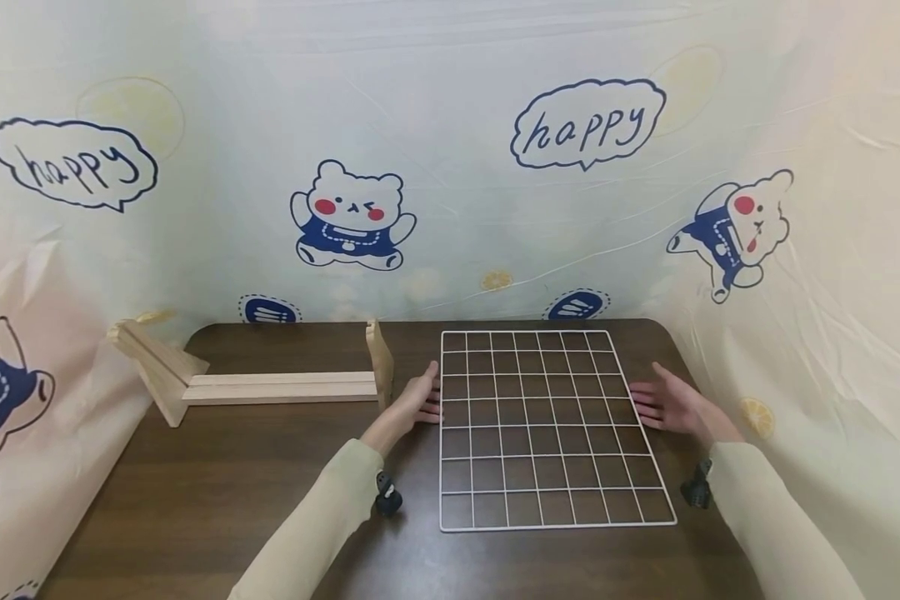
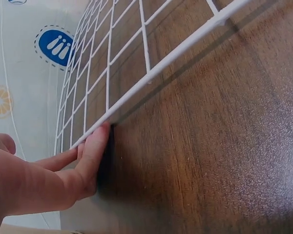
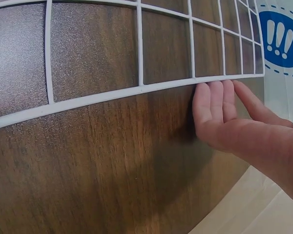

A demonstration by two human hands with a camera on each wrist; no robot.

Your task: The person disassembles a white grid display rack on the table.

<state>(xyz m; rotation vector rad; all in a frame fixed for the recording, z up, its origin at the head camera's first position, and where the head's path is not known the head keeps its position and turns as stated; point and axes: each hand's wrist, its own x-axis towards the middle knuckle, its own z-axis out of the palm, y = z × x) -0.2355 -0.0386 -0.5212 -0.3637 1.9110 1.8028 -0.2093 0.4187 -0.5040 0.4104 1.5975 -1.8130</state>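
Note:
A white wire grid panel (image 1: 526,426) is spread flat over the brown table, right of the middle in the head view. Along its left edge, the fingertips of my left hand (image 1: 417,398) touch the wire, and the left wrist view shows them against the outer rod. My right hand (image 1: 671,402) is on the opposite edge, its fingertips meeting the rim wire (image 3: 141,89) from outside. Both thumbs stay clear of the wire. In the left wrist view, a thin shadow runs beside the rod.
A wooden rack (image 1: 281,388) with two shaped end pieces and a slatted bar stands at the back left of the table (image 1: 217,492). Behind and beside the table hangs a printed cloth (image 1: 457,125) with bears and lettering.

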